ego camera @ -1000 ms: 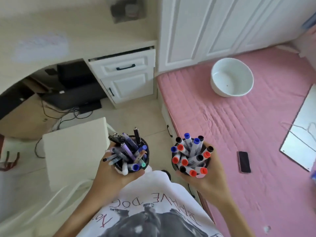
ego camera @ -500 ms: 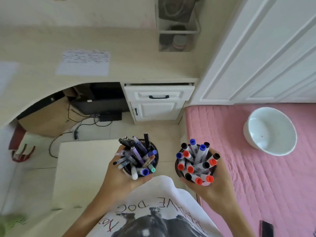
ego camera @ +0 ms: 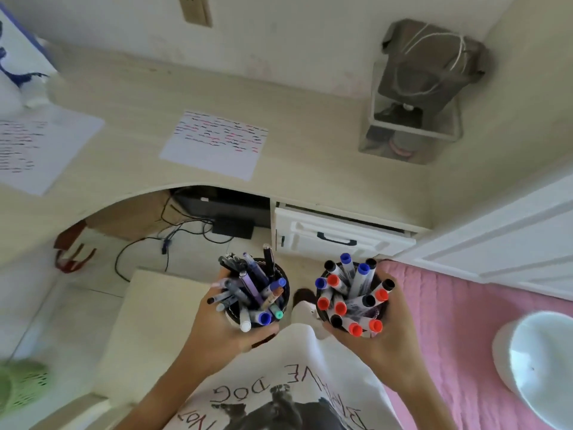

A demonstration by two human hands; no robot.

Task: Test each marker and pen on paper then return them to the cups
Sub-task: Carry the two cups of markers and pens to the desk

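Observation:
My left hand (ego camera: 217,330) grips a dark cup of pens (ego camera: 283,285) packed with several mixed pens and thin markers. My right hand (ego camera: 384,336) grips a second dark cup of markers (ego camera: 321,313) holding several red, blue and black capped markers. Both cups are held upright in front of my chest, side by side and a little apart. On the pale desk (ego camera: 310,144) ahead lies a sheet of paper (ego camera: 214,144) covered with short ink strokes. Another marked sheet (ego camera: 40,150) lies at the desk's left.
A wire rack with a grey bag (ego camera: 424,88) stands at the desk's back right. White drawers (ego camera: 338,240) sit under the desk, with cables on the floor. A white seat (ego camera: 155,321) is below left, a pink mattress (ego camera: 459,321) with a white bowl (ego camera: 539,361) at right.
The view has swung up and left from the mattress toward the desk, bringing the marked sheets into sight. Both hands keep holding their cups at the same spot before my chest.

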